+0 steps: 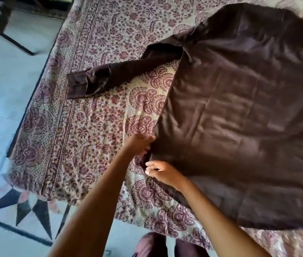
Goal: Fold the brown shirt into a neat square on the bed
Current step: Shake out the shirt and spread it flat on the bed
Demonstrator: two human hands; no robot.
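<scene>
Brown shirt (239, 117) on bed (91, 127), long axis near-to-far, sleeve (110, 75) leftward; left hand (141, 145) and right hand (162, 172) pinch-tight on its edge.

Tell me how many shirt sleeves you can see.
1. The sleeve lies stretched left of the shirt on the patterned bedspread. The other may be hidden or out of frame.

We see two arms (95, 201) – both bare from the wrists to where the lower edge of the view cuts them off. The left hand (141, 145) and the right hand (162, 172) are bare too. Near the bottom edge, between the arms, we make out trousers (150, 243) of a dull purplish brown – softly creased, with a dark gap between the two legs.
</scene>
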